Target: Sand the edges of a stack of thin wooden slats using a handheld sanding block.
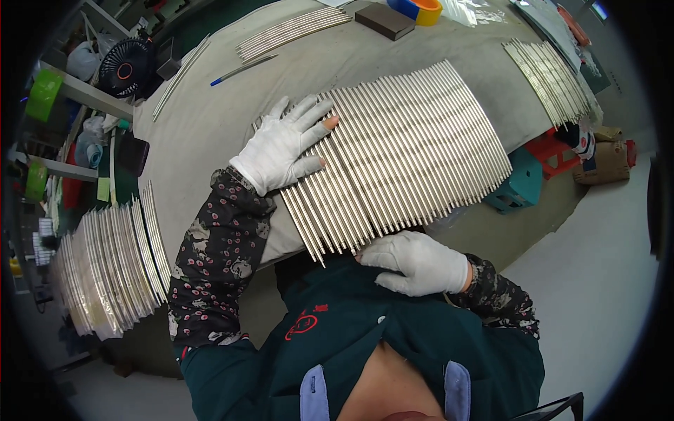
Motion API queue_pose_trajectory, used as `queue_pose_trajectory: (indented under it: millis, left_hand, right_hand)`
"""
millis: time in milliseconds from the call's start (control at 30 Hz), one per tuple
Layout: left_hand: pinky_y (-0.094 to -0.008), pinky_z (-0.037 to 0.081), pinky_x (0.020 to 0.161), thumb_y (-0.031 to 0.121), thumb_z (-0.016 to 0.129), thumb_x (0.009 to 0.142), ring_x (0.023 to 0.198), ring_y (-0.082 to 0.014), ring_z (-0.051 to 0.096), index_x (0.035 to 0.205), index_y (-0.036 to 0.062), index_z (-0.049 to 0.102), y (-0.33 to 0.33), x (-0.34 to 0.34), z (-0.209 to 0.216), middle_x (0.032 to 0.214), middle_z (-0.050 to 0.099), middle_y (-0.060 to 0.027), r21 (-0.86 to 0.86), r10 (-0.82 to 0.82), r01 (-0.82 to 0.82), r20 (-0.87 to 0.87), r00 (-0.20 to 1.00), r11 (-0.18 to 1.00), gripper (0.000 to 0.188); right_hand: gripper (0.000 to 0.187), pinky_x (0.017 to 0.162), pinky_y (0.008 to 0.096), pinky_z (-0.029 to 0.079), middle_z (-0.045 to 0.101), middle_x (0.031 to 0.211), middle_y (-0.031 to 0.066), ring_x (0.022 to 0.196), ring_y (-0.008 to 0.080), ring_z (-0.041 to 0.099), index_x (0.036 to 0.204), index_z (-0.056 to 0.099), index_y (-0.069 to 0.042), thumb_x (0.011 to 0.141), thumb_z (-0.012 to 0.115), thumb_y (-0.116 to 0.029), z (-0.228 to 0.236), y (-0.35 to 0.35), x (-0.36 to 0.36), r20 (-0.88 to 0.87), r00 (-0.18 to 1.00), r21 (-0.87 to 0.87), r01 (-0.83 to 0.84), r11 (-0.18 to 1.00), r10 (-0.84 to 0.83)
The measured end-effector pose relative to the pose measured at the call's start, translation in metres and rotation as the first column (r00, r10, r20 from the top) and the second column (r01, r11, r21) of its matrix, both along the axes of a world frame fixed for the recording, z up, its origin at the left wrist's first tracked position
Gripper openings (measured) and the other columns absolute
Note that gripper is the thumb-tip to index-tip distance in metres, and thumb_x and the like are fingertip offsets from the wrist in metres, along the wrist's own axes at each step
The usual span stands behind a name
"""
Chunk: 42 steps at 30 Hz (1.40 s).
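Note:
A wide row of thin silvery metal rods [428, 140] lies side by side on the grey cloth-covered table [200, 154], their near ends reaching the front edge. My left hand [281, 147], in a white glove with some fingertips bare, rests flat with fingers spread over the left part of the row. A narrow gap splits the rods to the right of that hand. My right hand [418, 263], also white-gloved, is at the near ends of the rods, its fingertips touching or close to them and its thumb apart. I see nothing held in either hand.
More rods [291, 31] lie at the back, with a blue pen [242, 70] and a dark block [385, 21]. Another rod bundle [547, 81] sits at the right edge. Plastic-wrapped rods [105, 270] stand at left. A black fan [126, 67] and teal stool [516, 182] are nearby.

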<state>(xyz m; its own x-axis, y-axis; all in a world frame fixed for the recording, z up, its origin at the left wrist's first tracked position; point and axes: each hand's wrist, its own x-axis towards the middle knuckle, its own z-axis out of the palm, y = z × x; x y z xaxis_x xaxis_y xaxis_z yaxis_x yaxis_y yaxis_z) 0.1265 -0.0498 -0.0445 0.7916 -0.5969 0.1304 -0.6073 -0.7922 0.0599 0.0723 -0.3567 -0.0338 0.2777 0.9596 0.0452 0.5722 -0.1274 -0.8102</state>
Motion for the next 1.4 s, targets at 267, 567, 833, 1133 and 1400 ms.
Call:
queue_pose_trajectory:
  millis: [267, 567, 833, 1133, 1400]
  left_hand:
    - [-0.0590, 0.019, 0.111, 0.063, 0.030, 0.093, 0.138, -0.0354, 0.030, 0.147, 0.0189, 0.032, 0.004, -0.004, 0.001, 0.150, 0.031, -0.0139, -0.035, 0.000, 0.001, 0.012, 1.000, 0.999, 0.069]
    - [-0.0625, 0.023, 0.109, 0.050, 0.059, 0.082, 0.133, -0.0367, 0.034, 0.136, 0.0207, 0.047, -0.005, -0.014, 0.010, 0.135, 0.042, -0.0156, -0.090, 0.036, -0.036, -0.008, 0.999, 0.995, 0.063]
    - [-0.0634, 0.019, 0.109, 0.077, 0.031, 0.084, 0.131, -0.0395, 0.035, 0.133, 0.0218, 0.053, -0.002, -0.003, 0.008, 0.132, 0.043, -0.0171, -0.147, 0.040, -0.048, -0.057, 0.998, 0.988, 0.077]
    - [-0.0621, 0.025, 0.107, 0.050, 0.066, 0.072, 0.130, -0.0356, 0.036, 0.129, 0.0212, 0.054, -0.008, -0.012, 0.011, 0.130, 0.045, -0.0132, -0.140, 0.023, -0.036, -0.088, 0.996, 0.990, 0.065]
    - [-0.0650, 0.024, 0.105, 0.065, 0.052, 0.078, 0.127, -0.0381, 0.039, 0.129, 0.0218, 0.054, -0.008, -0.021, 0.006, 0.130, 0.045, -0.0140, -0.151, 0.029, -0.039, -0.069, 0.997, 0.988, 0.066]
  right_hand:
    - [0.034, 0.082, 0.0366, 0.052, 0.065, 0.106, 0.0137, 0.094, 0.0282, 0.064, 0.111, 0.062, 0.000, 0.081, 0.063, -0.016, 0.010, -0.006, -0.002, 0.116, 0.991, 0.037, -0.069, 0.997, 0.064]
    - [0.031, 0.076, 0.0358, 0.053, 0.065, 0.097, 0.0078, 0.090, 0.0245, 0.064, 0.106, 0.061, -0.004, 0.075, 0.067, -0.007, 0.067, -0.022, 0.038, 0.335, 0.935, 0.218, 0.044, 0.975, -0.117]
    - [0.029, 0.078, 0.0262, 0.051, 0.070, 0.098, 0.0106, 0.087, 0.0131, 0.065, 0.113, 0.065, -0.001, 0.087, 0.057, -0.010, 0.065, -0.006, 0.161, 0.014, 0.765, 0.123, 0.637, 0.761, -0.644]
    - [0.067, 0.098, 0.0411, 0.044, 0.053, 0.128, 0.0193, 0.119, 0.0336, 0.052, 0.134, 0.047, -0.006, 0.079, 0.067, -0.038, 0.029, 0.043, 0.289, 0.659, 0.364, 0.137, 0.803, 0.580, -0.659]
    - [0.073, 0.103, 0.0520, 0.035, 0.047, 0.133, 0.0202, 0.128, 0.0358, 0.041, 0.132, 0.052, -0.009, 0.073, 0.069, -0.048, 0.050, 0.104, 0.280, 0.837, 0.182, 0.099, 0.877, 0.470, -0.517]
